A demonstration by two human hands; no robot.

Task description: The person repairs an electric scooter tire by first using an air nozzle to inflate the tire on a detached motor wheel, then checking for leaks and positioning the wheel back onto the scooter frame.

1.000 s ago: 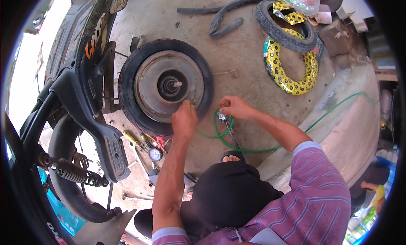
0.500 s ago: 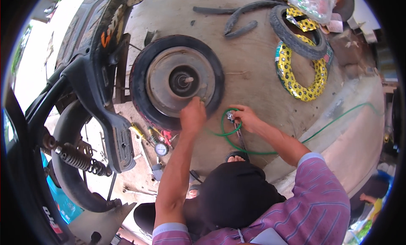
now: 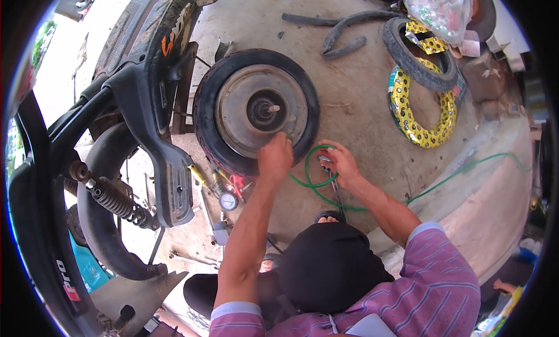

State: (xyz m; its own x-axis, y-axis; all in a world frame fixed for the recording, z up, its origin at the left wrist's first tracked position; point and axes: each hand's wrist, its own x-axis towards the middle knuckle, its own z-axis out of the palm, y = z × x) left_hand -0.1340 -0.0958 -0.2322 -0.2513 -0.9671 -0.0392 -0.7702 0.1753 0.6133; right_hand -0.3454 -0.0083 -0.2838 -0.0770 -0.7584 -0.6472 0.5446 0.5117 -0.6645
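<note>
A wheel with a black tyre (image 3: pixel 211 84) and a dull metal hub (image 3: pixel 233 104) lies flat in front of me. My left hand (image 3: pixel 275 157) is closed at the near side of the rim, pinching the tip of a thin green hose beside the tyre. The hose (image 3: pixel 351 206) loops between my hands and trails off to the right. To the right of the wheel, my right hand (image 3: pixel 339 163) has its fingers closed around the hose loop. A shiny metal piece shows under those fingers, mostly hidden, with a thin metal rod (image 3: pixel 338 195) below it.
A scooter frame (image 3: pixel 137 110) with a spring shock absorber (image 3: pixel 119 203) stands at left. Near it lie a pressure gauge (image 3: pixel 227 201) and hand tools. At far right are a worn tyre (image 3: pixel 402 60), a yellow-wrapped tyre (image 3: pixel 431 138) and a plastic bag (image 3: pixel 439 11). A black rubber strip (image 3: pixel 335 37) lies beyond.
The view has shifted a little, so the wheel and scooter appear further right. My left hand stays at the rim. Less of the metal piece by my right hand shows now.
</note>
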